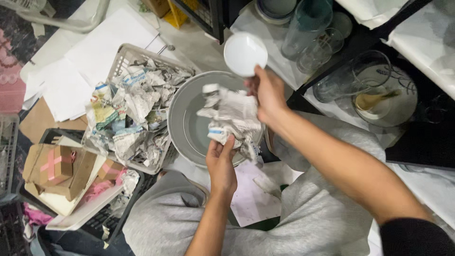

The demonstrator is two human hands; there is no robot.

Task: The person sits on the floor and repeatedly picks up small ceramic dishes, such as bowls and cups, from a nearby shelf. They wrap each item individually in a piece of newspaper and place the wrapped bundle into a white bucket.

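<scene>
Nearest, a black crate (28, 189) holds taped brown cardboard boxes (52, 166); beyond it, a pale slatted plastic basket (124, 53) is filled with crumpled newspaper wads (137, 109). The left hand (221, 163) grips the lower edge of a crumpled newspaper sheet (232, 116) over a large round grey plate (182, 118); the right hand (266, 92) pinches its upper side and also holds a small round white dish (245, 53) (both hands closed). Farther right, several clear drinking glasses (313, 47) stand on a paper-lined shelf.
</scene>
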